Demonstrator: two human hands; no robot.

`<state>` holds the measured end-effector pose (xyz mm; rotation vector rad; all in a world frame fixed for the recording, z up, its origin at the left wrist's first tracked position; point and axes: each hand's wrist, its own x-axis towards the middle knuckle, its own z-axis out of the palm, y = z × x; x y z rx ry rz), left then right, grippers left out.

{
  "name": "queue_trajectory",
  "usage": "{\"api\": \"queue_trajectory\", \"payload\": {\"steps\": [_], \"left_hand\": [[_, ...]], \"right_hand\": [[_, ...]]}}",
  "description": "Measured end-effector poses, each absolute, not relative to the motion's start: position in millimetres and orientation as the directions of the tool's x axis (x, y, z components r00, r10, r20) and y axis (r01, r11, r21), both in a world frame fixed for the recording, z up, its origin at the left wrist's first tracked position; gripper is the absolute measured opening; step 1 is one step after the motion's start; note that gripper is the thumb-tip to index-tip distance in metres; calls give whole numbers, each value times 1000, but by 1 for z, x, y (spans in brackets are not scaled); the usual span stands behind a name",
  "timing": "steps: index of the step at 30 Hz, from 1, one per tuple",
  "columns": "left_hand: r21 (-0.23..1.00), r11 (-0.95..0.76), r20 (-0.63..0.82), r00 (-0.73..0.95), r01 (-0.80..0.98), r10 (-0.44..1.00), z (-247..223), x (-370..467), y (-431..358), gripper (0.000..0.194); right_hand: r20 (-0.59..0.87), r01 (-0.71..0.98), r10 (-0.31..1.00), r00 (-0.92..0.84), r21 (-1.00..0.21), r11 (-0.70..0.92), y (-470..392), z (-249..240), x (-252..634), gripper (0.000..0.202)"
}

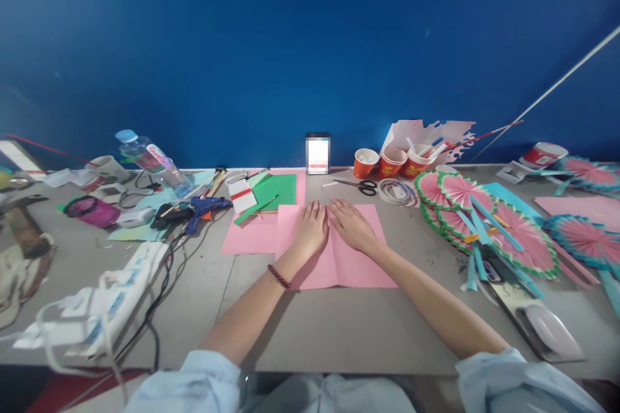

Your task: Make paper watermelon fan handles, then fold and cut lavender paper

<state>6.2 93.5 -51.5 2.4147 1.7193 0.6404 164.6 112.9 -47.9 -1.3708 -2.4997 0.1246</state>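
A pink sheet of paper (358, 271) lies on the table in front of me, with a crease down its middle. My left hand (312, 227) rests flat on it just left of the crease, fingers stretched out. On the other side of the crease my right hand (351, 224) also lies flat, fingers extended. The fingertips of both hands come close together near the sheet's far edge. Under its left side shows more pink paper (252, 239), with green paper (283, 190) and a small white packet with a red band (243, 195) on top.
Right of centre are black-handled scissors (365, 187), paper cups (392, 163), a tape coil (397, 192) and pink pleated fans (523, 239). To the left stand a water bottle (155, 161), a blue glue gun (206, 206) and a power strip (121, 297) with cables. A phone (318, 155) leans against the wall.
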Motion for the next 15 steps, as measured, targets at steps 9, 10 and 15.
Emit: {"api": "queue_trajectory", "payload": {"steps": [9,10,15], "left_hand": [[324,-341,267,261,883,928,-51,7,92,45],[329,-338,269,256,882,928,-52,8,92,45],[336,-333,271,249,881,930,-51,8,91,44]], "right_hand": [[213,819,843,-494,-214,533,110,-51,161,51],[213,824,848,-485,-213,524,109,-50,160,51],[208,846,866,-455,-203,493,105,-49,158,51]]}}
